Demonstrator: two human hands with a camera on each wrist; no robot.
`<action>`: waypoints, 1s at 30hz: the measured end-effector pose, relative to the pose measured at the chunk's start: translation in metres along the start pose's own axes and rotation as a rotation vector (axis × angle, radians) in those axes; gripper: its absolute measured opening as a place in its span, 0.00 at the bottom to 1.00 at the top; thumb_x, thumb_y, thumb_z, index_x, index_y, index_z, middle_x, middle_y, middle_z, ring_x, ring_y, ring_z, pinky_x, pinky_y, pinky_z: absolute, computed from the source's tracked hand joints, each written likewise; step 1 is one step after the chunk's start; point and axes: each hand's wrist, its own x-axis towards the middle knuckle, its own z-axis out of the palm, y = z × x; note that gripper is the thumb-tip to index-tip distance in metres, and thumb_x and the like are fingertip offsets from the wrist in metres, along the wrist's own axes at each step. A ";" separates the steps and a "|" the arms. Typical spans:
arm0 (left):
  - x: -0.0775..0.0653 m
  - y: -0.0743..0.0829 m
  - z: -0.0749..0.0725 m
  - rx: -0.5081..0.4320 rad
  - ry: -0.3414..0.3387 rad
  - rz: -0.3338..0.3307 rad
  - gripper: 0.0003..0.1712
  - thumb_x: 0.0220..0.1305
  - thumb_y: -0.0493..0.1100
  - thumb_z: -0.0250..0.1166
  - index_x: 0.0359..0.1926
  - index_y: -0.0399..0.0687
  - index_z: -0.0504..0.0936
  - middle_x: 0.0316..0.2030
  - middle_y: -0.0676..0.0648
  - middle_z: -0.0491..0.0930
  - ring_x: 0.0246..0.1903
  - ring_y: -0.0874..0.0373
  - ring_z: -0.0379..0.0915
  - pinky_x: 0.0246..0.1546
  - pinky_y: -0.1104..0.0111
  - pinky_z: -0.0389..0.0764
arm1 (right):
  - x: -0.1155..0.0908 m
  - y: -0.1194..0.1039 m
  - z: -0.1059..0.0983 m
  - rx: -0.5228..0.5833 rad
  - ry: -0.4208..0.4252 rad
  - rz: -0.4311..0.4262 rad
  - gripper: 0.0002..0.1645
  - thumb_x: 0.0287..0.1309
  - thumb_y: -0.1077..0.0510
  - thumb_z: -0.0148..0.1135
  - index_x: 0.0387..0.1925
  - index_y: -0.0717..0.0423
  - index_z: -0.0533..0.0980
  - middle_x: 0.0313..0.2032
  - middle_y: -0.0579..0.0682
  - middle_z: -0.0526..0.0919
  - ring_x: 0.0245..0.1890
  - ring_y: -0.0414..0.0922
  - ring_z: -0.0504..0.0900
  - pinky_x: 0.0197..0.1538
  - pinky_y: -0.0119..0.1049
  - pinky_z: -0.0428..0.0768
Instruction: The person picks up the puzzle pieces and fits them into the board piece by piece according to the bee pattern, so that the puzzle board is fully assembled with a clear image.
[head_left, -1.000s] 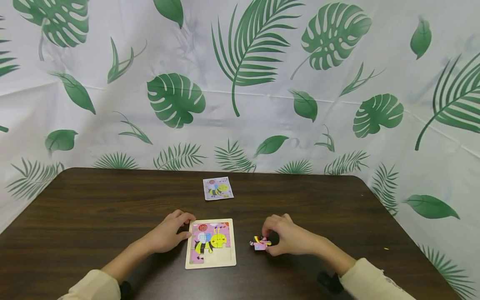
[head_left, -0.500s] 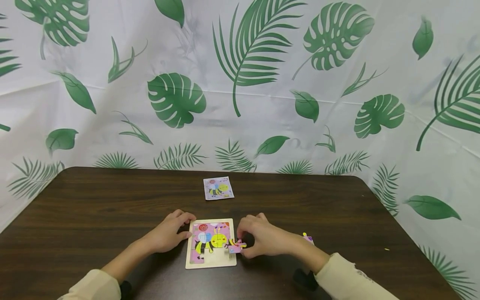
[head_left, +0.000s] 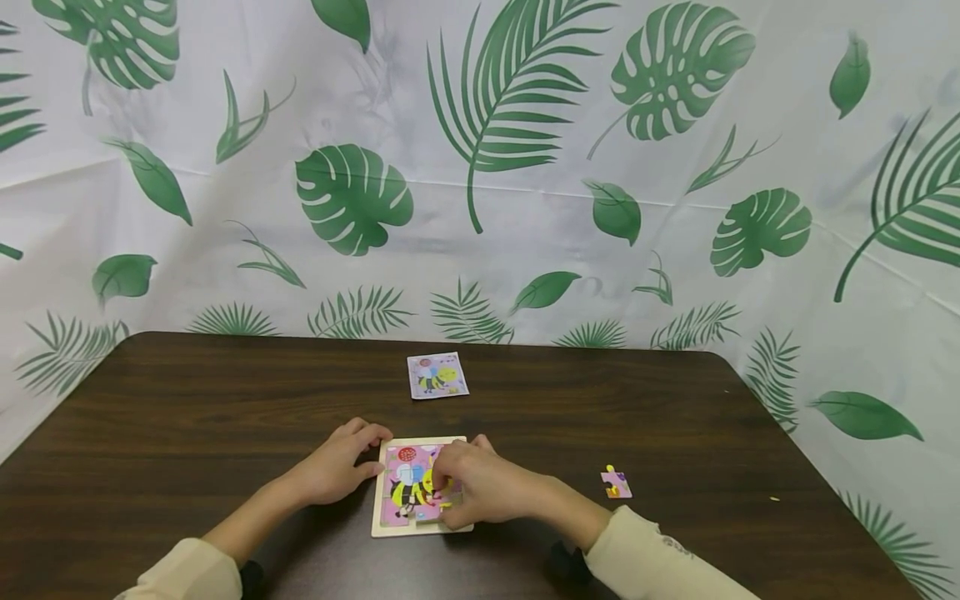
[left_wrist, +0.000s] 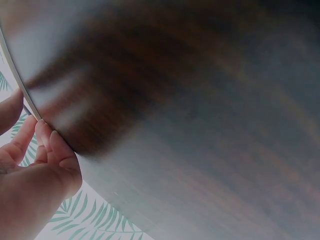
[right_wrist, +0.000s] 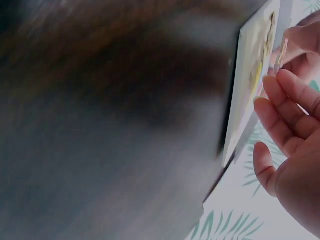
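Note:
A square wooden jigsaw puzzle tray (head_left: 405, 531) with a bee picture lies on the table. My left hand (head_left: 337, 468) touches its left side, with a fingertip by the upper left corner and the thumb lower down. Between thumb and fingers, my right hand (head_left: 491, 487) pinches a pink puzzle piece (head_left: 426, 516) over the tray's lower right part. This hand covers much of the picture's right side. In the right wrist view, the piece (right_wrist: 281, 56) appears edge-on at the fingertips, close over the tray (right_wrist: 231, 142).
A loose puzzle piece (head_left: 617, 483) lies right of the tray. Behind the tray is a paper card (head_left: 437, 377) with the same bee picture. A tiny yellow scrap (head_left: 775, 499) lies farther right on the dark wooden table (head_left: 247, 392). A leaf-print cloth (head_left: 525, 250) hangs behind.
My right hand has carried the puzzle piece leftward from the table to over the tray's lower right. The loose piece at right has come into view. My left hand stays put.

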 end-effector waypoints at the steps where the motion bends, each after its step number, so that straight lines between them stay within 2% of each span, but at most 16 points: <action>1: 0.000 0.000 0.000 0.001 0.001 0.003 0.16 0.58 0.35 0.62 0.48 0.41 0.73 0.39 0.47 0.68 0.42 0.49 0.65 0.43 0.54 0.69 | 0.001 -0.001 0.001 -0.011 0.001 -0.001 0.12 0.40 0.56 0.69 0.28 0.50 0.75 0.30 0.35 0.70 0.35 0.31 0.67 0.40 0.31 0.56; 11: -0.001 -0.001 0.002 0.003 0.001 0.018 0.16 0.58 0.36 0.62 0.48 0.41 0.73 0.39 0.47 0.68 0.41 0.50 0.65 0.42 0.55 0.70 | 0.006 -0.003 0.011 -0.146 0.017 -0.001 0.14 0.39 0.50 0.70 0.28 0.48 0.75 0.31 0.35 0.69 0.38 0.33 0.67 0.38 0.30 0.56; 21: -0.001 -0.004 0.004 0.006 0.013 0.024 0.16 0.58 0.36 0.63 0.48 0.40 0.73 0.39 0.47 0.68 0.41 0.50 0.65 0.42 0.55 0.70 | 0.007 -0.003 0.016 -0.156 0.016 0.015 0.14 0.40 0.49 0.71 0.27 0.48 0.75 0.33 0.36 0.69 0.40 0.34 0.67 0.37 0.29 0.56; 30: -0.002 -0.004 0.005 0.010 0.005 0.017 0.16 0.58 0.36 0.63 0.48 0.41 0.73 0.40 0.46 0.69 0.42 0.49 0.65 0.43 0.54 0.70 | 0.003 -0.002 0.015 -0.079 -0.006 -0.012 0.17 0.45 0.54 0.68 0.41 0.46 0.78 0.39 0.38 0.71 0.41 0.33 0.66 0.38 0.29 0.55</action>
